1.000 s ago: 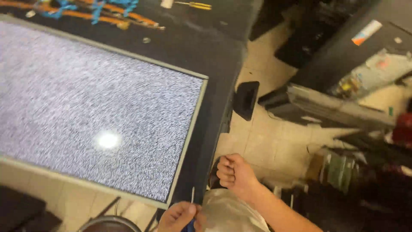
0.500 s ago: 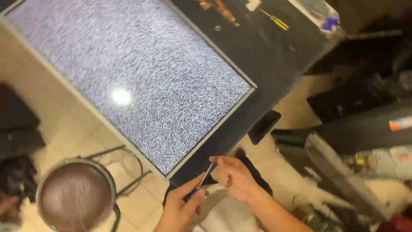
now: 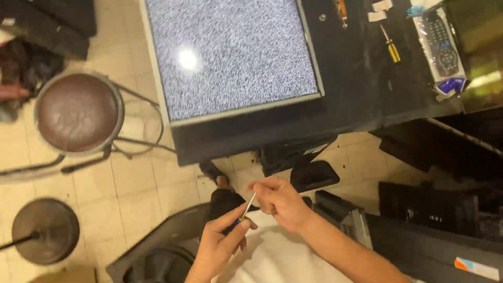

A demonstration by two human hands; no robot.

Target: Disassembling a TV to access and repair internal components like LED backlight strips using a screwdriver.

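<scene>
Small screwdriver point(image 3: 245, 208) held over lap, below desk point(image 3: 367, 89) edge: left hand point(image 3: 220, 246) grip closed on handle, right hand point(image 3: 280, 202) grip pinching shaft tip; static-filled screen point(image 3: 230, 52) on desk

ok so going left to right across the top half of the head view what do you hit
brown round stool → flat screen showing static → yellow-handled screwdriver → remote control in a clear bag

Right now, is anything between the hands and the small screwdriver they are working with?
Nothing visible. The left hand grips the small screwdriver by its handle, and the right hand pinches the shaft's tip directly.
</scene>
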